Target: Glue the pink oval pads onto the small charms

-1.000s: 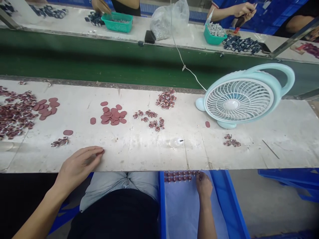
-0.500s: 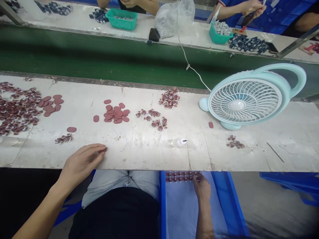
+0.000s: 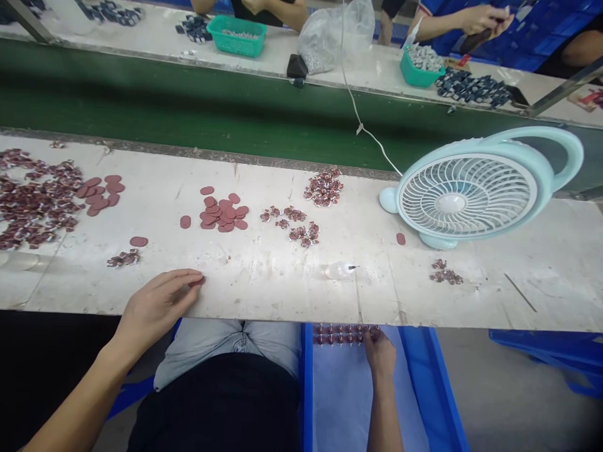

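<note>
My left hand (image 3: 157, 301) rests at the table's front edge, thumb and fingertips pinched on a small red-brown disc (image 3: 200, 280). Below the table edge, my right hand (image 3: 379, 351) is over a blue tray (image 3: 308, 389), its fingers closed at the right end of rows of small brown pieces (image 3: 336, 334); what they grip is hidden. A pile of red-brown discs (image 3: 223, 213) lies beyond my left hand. Small brown metallic-looking pieces (image 3: 324, 187) sit in clusters to its right. A clear bottle with a dark thin tip (image 3: 338, 270) lies on the table.
A light blue fan (image 3: 466, 194) stands at the right of the white table (image 3: 264, 295). Many brown pieces (image 3: 32, 201) cover the far left. A thin stick (image 3: 520, 292) lies front right. Across, people's hands work near green baskets (image 3: 238, 44).
The whole view has shifted slightly. Both hands keep nearly the same places and poses, the left still pinching the disc.
</note>
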Motion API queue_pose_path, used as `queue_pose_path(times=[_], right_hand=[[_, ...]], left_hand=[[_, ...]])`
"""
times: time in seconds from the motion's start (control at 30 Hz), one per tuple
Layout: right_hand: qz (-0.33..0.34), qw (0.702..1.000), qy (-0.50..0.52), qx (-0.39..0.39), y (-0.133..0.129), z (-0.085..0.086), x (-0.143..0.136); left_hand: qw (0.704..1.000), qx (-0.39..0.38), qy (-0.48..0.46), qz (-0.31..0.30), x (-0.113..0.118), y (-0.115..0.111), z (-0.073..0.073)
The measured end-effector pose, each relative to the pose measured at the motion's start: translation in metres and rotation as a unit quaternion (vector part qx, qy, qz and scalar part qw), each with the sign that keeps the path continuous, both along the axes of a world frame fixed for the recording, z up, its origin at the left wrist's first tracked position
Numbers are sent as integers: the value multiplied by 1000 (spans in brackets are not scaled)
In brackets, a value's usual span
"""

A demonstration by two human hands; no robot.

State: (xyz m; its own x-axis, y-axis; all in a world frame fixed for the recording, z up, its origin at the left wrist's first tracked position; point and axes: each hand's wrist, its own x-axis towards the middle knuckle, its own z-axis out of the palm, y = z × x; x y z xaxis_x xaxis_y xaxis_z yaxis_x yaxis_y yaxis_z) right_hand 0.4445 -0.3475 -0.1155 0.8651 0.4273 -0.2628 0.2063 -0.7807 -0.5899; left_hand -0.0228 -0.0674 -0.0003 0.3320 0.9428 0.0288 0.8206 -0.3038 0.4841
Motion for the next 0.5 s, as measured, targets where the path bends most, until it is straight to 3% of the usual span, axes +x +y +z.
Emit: queue_pose_path(times=[0.37,0.5], right_hand=[[8,995,52,-84,-14,-37,27],[-17,993,55,-106,-14,-29,38]], left_hand=[[1000,14,10,-22,-4,0,-4],[999,25,17,-39,-7,0,-13]])
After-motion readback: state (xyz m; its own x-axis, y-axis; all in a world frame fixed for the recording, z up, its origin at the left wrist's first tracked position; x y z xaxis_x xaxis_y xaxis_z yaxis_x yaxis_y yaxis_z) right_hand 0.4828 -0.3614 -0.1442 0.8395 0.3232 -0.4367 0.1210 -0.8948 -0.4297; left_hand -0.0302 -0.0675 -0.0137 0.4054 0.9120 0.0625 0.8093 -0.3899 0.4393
